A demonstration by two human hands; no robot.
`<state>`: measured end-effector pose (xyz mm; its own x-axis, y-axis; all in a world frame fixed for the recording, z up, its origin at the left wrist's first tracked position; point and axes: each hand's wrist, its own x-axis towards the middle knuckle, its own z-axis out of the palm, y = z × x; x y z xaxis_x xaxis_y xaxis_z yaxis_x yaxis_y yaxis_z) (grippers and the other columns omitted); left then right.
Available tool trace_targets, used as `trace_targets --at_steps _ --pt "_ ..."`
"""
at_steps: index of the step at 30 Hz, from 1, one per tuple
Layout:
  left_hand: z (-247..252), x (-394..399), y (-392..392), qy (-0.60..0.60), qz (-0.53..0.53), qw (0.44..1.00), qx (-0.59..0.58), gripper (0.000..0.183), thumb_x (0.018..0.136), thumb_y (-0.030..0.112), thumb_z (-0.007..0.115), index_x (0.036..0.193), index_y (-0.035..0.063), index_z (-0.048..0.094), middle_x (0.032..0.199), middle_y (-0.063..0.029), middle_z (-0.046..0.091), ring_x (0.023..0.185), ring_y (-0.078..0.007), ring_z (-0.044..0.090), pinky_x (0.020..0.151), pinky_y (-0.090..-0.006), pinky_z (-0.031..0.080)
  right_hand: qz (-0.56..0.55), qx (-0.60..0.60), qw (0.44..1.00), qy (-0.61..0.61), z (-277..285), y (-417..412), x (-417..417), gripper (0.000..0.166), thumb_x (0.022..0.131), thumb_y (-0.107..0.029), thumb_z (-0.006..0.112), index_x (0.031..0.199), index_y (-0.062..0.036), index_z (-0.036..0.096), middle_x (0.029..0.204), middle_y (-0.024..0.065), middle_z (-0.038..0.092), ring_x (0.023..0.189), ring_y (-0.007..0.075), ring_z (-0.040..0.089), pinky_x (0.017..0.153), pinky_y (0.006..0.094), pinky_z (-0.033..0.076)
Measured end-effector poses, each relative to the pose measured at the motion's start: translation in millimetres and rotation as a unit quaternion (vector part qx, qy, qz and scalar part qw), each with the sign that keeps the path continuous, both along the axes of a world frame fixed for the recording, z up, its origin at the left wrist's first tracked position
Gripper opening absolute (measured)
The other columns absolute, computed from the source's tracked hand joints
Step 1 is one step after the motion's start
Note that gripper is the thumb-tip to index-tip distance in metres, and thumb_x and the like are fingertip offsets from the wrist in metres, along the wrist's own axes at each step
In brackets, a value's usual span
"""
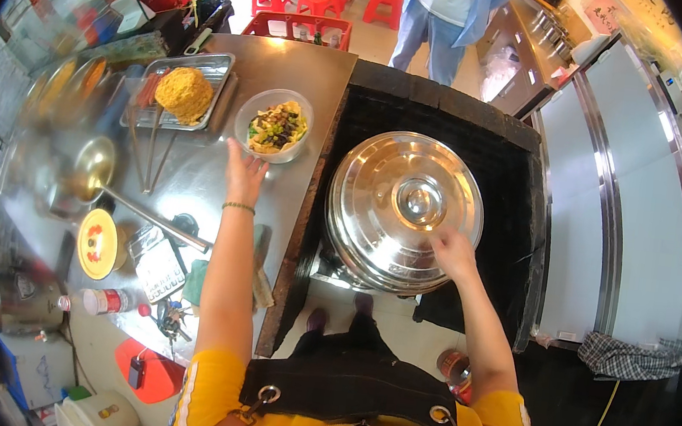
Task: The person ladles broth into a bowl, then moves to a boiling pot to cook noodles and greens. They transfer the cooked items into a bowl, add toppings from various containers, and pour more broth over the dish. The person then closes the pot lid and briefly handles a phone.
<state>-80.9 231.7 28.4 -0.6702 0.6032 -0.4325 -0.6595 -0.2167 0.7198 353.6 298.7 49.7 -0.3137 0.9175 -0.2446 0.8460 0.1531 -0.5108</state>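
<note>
My left hand (246,170) reaches over the steel worktop, fingers apart, at the near left rim of a clear plastic bowl (272,151). Whether it touches the bowl is hard to tell. Inside the bowl is food (278,128) with green pieces and dark bits on top. My right hand (454,252), fingers curled, is over the near right part of a round metal lid (375,185), just short of its central knob (418,201). The lid covers a large pot. My fingertips are partly hidden, so I cannot tell whether they grip anything.
On the steel worktop (212,129) are a tray (224,83) with a yellow crumbly mound (184,96), tongs (150,156), a ladle (154,214), a lidded yellow container (96,243) and a bottle (107,301). A person (438,22) stands beyond the black stove surround (513,169). Red stools (383,4) stand farther back.
</note>
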Motion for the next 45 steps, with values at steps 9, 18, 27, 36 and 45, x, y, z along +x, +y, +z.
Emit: trace_targets --at_steps 9,18,27,36,45 --pt "25 131 -138 0.067 -0.076 0.988 -0.114 0.035 0.092 0.023 0.057 0.118 0.0011 0.053 0.106 -0.0127 0.061 0.096 -0.0232 0.06 0.084 -0.0349 0.05 0.176 0.001 0.976 -0.129 -2 79 -66 0.06 0.064 -0.034 0.071 0.117 -0.0125 0.055 0.108 0.0195 0.057 0.099 0.0325 0.06 0.082 0.0414 0.05" --pt "24 224 -202 0.002 -0.129 0.944 -0.305 0.025 0.09 0.018 0.06 0.109 0.0017 0.058 0.095 -0.0114 0.065 0.085 -0.0194 0.064 0.075 -0.0304 0.053 0.143 0.021 0.987 -0.065 16 110 -31 0.054 0.058 -0.028 0.07 0.106 -0.0079 0.058 0.098 0.0218 0.06 0.091 0.036 0.062 0.074 0.044 0.052" --pt "15 251 -231 0.052 -0.208 0.891 -0.401 0.026 0.085 0.014 0.063 0.106 0.0001 0.058 0.09 -0.0082 0.064 0.08 -0.0151 0.063 0.068 -0.0256 0.05 -0.012 0.036 0.996 -0.084 38 245 73 0.061 0.052 -0.031 0.075 0.109 -0.0112 0.062 0.098 0.0127 0.067 0.093 0.0284 0.064 0.08 0.0369 0.05" --pt "18 260 -242 0.078 -0.217 0.877 -0.421 0.026 0.084 0.017 0.064 0.105 0.0016 0.058 0.086 -0.0054 0.064 0.077 -0.012 0.061 0.066 -0.0245 0.048 -0.06 0.111 0.965 -0.229 24 304 127 0.039 0.064 -0.029 0.067 0.096 -0.0058 0.065 0.094 0.0177 0.067 0.092 0.0318 0.064 0.078 0.0407 0.05" --pt "-1 246 -256 0.183 -0.274 0.859 -0.393 0.029 0.086 0.021 0.063 0.108 0.0018 0.059 0.089 -0.0055 0.062 0.081 -0.0121 0.059 0.069 -0.0264 0.048 0.264 -0.055 0.96 0.081 50 106 -87 0.038 0.077 -0.028 0.065 0.105 -0.0022 0.065 0.089 0.016 0.069 0.085 0.0277 0.067 0.077 0.0358 0.052"
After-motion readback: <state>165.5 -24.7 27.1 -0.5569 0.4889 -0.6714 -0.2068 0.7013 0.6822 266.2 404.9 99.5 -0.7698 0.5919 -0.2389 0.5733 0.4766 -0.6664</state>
